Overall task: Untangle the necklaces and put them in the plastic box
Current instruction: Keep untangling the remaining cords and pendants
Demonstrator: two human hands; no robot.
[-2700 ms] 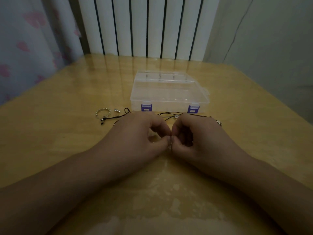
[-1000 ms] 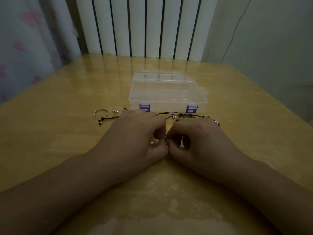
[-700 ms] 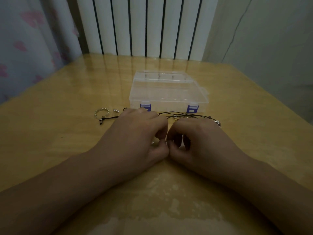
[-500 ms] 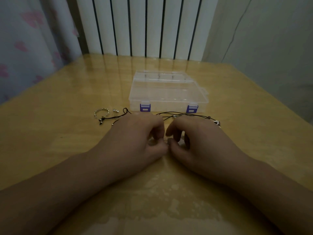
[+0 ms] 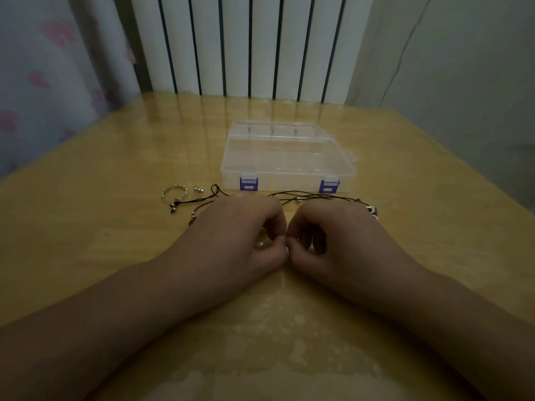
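Wooden table (image 5: 86, 227): before the plastic box (image 5: 286, 157), left hand (image 5: 231, 233) and right hand (image 5: 333, 235), fingers curled, pinch tangled necklaces (image 5: 307, 195).

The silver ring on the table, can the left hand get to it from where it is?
Probably yes. The silver ring lies in the open just beyond the left hand, with only thin black cords near it. But that hand is pinching something small now.

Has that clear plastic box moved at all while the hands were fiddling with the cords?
No. The plastic box sits in the same spot on the table, still lined up under the same radiator slats, lid shut, both purple latches facing the person.
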